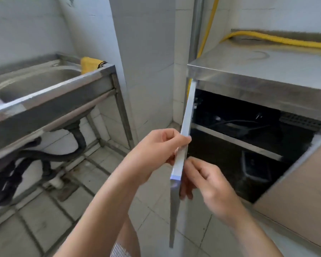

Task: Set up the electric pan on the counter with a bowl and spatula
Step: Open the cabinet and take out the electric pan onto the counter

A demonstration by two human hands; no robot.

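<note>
A steel counter (pixel 267 60) stands at the right with an open cabinet beneath it. The left cabinet door (pixel 185 127) swings out edge-on toward me. My left hand (pixel 156 151) grips the door's edge from the left, fingers curled over it. My right hand (pixel 206 180) touches the same edge from the right, lower down, fingers bent around it. Inside the dark cabinet a shelf (pixel 235 141) holds black cables, and a dark rectangular container (pixel 256 167) sits below. No electric pan, bowl or spatula can be made out.
A steel sink (pixel 35 82) on a frame stands at the left, with a yellow cloth (pixel 89 64) on its rim and drain hoses (pixel 50 156) below. A yellow gas hose (pixel 267 38) runs along the counter's back. The right cabinet door (pixel 304 197) also hangs open. A tiled floor lies between them.
</note>
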